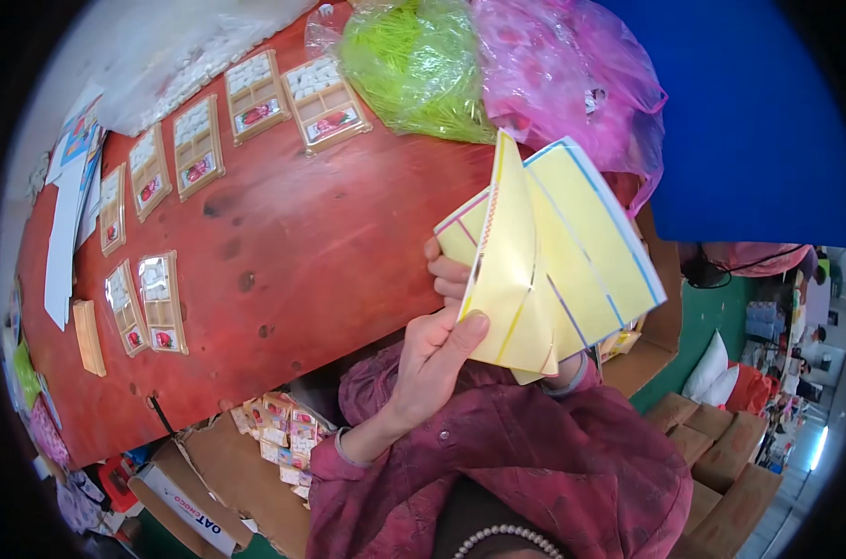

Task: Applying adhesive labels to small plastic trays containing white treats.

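Note:
My left hand pinches a bundle of yellow sheets, its thumb lying on the front. Coloured stripes run along the sheets, and one sheet is bent up in a fold. Fingertips curl beside their left edge; which hand these belong to I cannot tell. Most of my right hand is hidden behind the sheets, with only a bit of wrist showing by its cuff. On the red table, several small clear-lidded compartment boxes hold white pieces and a little red picture card.
Bags of green strands and a pink plastic bag lie at the table's far side. Papers and a wooden block sit at left. Below the near edge, an open carton holds small packs. Brown cartons stand at right.

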`<state>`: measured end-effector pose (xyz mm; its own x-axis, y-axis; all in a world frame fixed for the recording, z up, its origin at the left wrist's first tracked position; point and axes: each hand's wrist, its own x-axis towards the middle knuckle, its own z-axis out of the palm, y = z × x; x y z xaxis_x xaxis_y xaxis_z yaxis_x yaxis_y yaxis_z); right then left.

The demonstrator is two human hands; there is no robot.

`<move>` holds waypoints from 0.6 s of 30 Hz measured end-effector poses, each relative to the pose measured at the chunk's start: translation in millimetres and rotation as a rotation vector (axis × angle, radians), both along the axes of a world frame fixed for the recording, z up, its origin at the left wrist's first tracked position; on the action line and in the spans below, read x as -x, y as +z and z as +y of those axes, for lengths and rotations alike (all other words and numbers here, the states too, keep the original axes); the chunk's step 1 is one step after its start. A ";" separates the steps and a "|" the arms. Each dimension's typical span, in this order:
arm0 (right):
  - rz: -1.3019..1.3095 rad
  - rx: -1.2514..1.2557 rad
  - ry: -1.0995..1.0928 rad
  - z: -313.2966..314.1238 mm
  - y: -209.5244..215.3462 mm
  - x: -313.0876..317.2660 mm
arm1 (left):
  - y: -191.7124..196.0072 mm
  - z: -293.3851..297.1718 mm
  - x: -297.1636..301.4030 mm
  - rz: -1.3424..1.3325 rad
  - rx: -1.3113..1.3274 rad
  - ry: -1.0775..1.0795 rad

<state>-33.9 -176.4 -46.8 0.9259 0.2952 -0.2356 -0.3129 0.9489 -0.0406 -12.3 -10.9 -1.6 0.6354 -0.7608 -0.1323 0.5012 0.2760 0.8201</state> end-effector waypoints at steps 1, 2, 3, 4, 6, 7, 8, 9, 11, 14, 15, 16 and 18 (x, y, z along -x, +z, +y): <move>0.019 0.041 -0.007 0.0 3.0 -1.3 | -1.8 1.7 0.0 0.011 -0.010 0.028; 0.038 0.081 -0.013 0.7 8.3 -3.0 | -3.7 2.7 -0.4 0.021 -0.021 0.056; 0.054 0.116 -0.010 3.2 14.3 -6.0 | -4.4 4.4 -0.9 0.022 -0.024 0.057; 0.070 0.151 -0.006 5.4 18.8 -8.2 | -5.1 5.7 -1.6 0.023 -0.031 0.071; 0.086 0.185 -0.001 7.9 19.4 -8.8 | -5.2 6.7 -2.8 0.023 -0.040 0.087; 0.062 0.159 -0.044 8.8 17.9 -8.1 | -4.9 6.7 -3.6 0.024 -0.037 0.084; 0.040 0.133 -0.087 9.8 15.9 -7.2 | -4.7 7.1 -3.9 0.026 -0.033 0.083; 0.040 0.131 -0.084 9.4 12.4 -5.7 | -5.9 8.0 -3.5 0.026 -0.036 0.085; 0.052 0.173 -0.134 17.5 6.6 9.8 | -9.4 10.5 -2.3 0.010 -0.039 0.123; 0.073 0.244 -0.225 26.0 -2.3 25.6 | -8.6 10.4 -3.4 0.026 -0.011 0.153; 0.079 0.267 -0.256 27.4 -3.6 34.3 | -7.9 11.1 -3.6 0.027 -0.012 0.150; 0.086 0.289 -0.286 30.7 -4.9 41.4 | -7.2 12.3 -3.4 0.056 -0.016 0.177; 0.100 0.337 -0.353 39.8 -13.3 46.6 | -6.4 15.5 -3.4 0.086 -0.019 0.194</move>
